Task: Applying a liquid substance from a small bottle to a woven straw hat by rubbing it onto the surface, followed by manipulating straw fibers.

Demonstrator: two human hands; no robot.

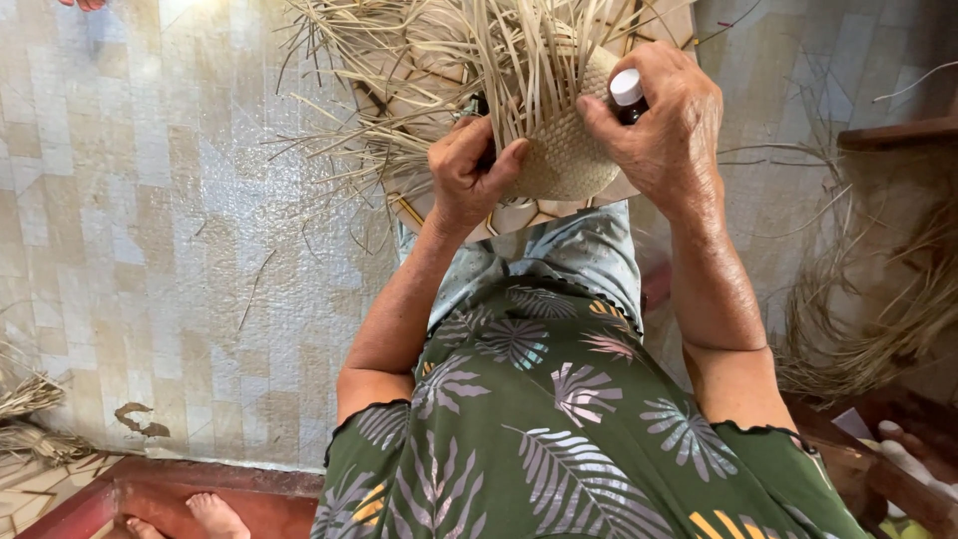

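Left hand (469,175) pinched shut on loose straw strands (519,70) just above the woven piece (564,160) | right hand (664,125) closed around small dark bottle (629,97), fingertips against weave edge | weave rested on lap between both grips | risk: strands could slip the pinch and loosen; bottle could drop.

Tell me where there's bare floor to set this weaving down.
The widest bare patch is the woven floor mat left of the left hand, between the straw bundle and the woven piece. It is crowded above with loose strands, and on the right with a straw heap beside the right hand.
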